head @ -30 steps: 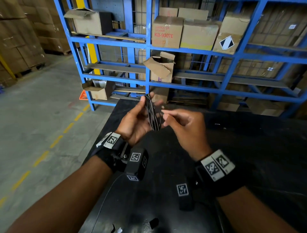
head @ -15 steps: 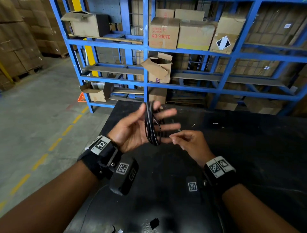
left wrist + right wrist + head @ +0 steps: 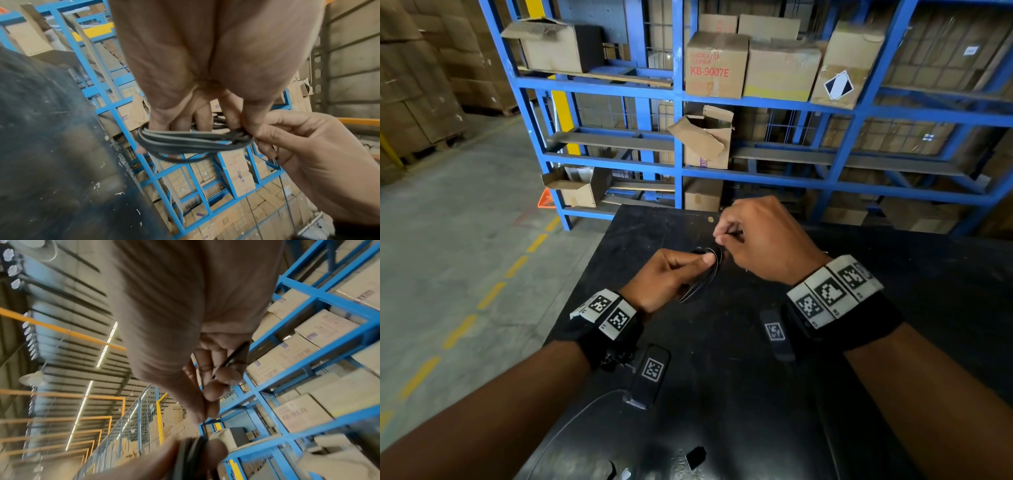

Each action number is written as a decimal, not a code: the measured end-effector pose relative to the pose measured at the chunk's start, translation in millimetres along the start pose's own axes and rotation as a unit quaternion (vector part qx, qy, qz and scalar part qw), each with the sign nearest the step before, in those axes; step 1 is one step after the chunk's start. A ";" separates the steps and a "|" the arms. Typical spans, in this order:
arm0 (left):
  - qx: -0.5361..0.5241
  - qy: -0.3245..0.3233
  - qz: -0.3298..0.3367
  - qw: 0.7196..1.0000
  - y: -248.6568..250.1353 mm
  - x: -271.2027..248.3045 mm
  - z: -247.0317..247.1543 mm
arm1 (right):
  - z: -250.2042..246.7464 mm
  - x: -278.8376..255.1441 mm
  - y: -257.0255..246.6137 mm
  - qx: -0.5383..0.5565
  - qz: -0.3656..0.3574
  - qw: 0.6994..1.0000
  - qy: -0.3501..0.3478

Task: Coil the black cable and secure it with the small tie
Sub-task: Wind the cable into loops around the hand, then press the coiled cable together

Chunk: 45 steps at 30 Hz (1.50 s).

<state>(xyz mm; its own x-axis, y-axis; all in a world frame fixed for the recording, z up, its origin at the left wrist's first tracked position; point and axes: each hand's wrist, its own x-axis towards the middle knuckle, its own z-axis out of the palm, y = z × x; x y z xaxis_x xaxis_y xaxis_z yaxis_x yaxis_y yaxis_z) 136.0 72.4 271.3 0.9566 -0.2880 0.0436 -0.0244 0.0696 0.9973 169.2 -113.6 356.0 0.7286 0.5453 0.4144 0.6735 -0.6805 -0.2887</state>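
While the left hand (image 3: 671,277) grips the coiled black cable (image 3: 191,141), the right hand (image 3: 760,240) pinches a thin black strand (image 3: 230,360) just above it.

left hand (image 3: 205,73) — grips coiled black cable (image 3: 193,141) | right hand (image 3: 308,154) — pinches coil's end

We held the coiled cable (image 3: 705,274) over the table (image 3: 722,394), gripped in our left hand (image 3: 671,277), with our right hand (image 3: 760,236) just beyond and to the right, touching its far end. Behind the table stood shelving (image 3: 681,144) bearing boxes (image 3: 717,65); the floor (image 3: 465,257) lay to the left.
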 end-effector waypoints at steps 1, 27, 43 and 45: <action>-0.009 0.019 0.018 1.000 -2.5 1.1 0.4 | 6.0 -3.9 -1.0 0.018 0.012 0.999 0.027; -0.425 0.143 -0.019 0.894 -1.7 4.6 50.4 | 98.1 -52.8 -15.2 0.186 0.078 0.908 0.368; -0.008 0.152 0.004 0.988 -14.5 -17.0 14.8 | 99.5 -86.0 21.2 0.391 0.170 0.881 0.203; 0.005 0.105 -0.027 0.994 -19.9 -18.4 21.5 | 105.6 -93.7 19.1 0.394 0.171 0.883 0.189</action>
<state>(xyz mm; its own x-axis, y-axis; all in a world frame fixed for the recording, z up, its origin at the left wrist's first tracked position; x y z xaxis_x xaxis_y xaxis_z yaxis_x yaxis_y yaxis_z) 112.6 55.8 252.0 0.9961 -0.0854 -0.0228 0.0270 0.0490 0.9984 126.9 -126.1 220.5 0.9128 0.0709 0.4022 0.4083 -0.1398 -0.9021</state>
